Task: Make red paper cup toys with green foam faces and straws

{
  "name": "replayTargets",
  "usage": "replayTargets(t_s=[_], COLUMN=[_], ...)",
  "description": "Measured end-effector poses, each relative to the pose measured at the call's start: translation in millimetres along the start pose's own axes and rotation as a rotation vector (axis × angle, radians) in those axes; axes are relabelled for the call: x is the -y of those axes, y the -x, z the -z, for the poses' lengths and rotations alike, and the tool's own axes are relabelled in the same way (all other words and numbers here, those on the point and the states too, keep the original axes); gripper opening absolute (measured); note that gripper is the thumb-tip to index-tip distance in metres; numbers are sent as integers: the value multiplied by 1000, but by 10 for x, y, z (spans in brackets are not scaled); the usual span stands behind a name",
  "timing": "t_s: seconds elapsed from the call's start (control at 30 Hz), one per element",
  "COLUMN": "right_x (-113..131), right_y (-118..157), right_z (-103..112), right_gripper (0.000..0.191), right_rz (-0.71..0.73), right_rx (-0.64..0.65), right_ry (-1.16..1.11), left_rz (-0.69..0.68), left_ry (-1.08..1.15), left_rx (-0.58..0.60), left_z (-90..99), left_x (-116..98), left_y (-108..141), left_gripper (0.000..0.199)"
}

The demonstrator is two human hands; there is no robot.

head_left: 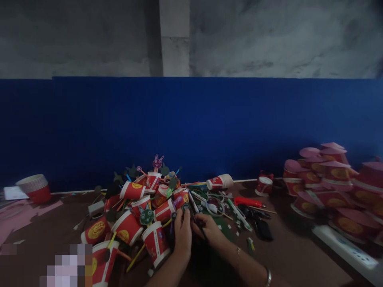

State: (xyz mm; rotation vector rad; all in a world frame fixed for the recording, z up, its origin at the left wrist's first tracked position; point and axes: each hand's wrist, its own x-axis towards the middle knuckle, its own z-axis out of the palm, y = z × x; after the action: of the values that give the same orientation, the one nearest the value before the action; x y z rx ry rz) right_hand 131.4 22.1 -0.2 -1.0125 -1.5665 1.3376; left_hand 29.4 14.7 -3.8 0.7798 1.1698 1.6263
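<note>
My left hand (183, 231) is closed near the middle of the table, its thumb and fingers pinched together and pointing away from me. At its fingertips is a small dark round piece (185, 207), too dim to name. Close on its right, my right hand (210, 230) has its fingers curled round a slim dark object, whose kind the dimness hides. A red paper cup (156, 244) with a white rim lies just left of my left hand. Beside it, a dark green rabbit-face cutout (146, 217) leans among more cups. Dark green material (214, 255) lies below my hands.
Several red cups with colored sticks are heaped at left. A pink rabbit cutout (157, 162) tops the heap. Markers (212, 207), a red tool (249, 202) and a black object (263, 228) lie right. Pink-topped cups (335, 171) and a power strip (344, 247) stand farther right.
</note>
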Motion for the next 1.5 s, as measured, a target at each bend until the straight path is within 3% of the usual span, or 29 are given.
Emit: replayTargets(t_s=[0.3,0.5,0.8,1.07,1.3,1.4,1.5], right_x=[-173,-162,-214,-210,-194,-186,-188], right_y=[-3,27,22,14,21,25,25], right_z=[77,41,22,23,57,70,78], right_gripper=[40,39,40,37,37,36,35], right_rz=[94,48,-20,-7,33,54,74], right_rx=[52,11,-11,-23,-27,1,10], right_ry=[5,3,21,22,22,21,0], left_rz=[79,197,165,238,87,88,87], left_ry=[-34,38,26,129,-23,-14,9], left_rx=[95,18,54,-19,51,22,88], left_z=[136,138,192,153,108,116,126], left_x=[62,90,96,74,64,72,72], left_y=[-95,-113,-128,-94,-82,-91,-96], left_gripper=[31,31,43,47,36,40,43])
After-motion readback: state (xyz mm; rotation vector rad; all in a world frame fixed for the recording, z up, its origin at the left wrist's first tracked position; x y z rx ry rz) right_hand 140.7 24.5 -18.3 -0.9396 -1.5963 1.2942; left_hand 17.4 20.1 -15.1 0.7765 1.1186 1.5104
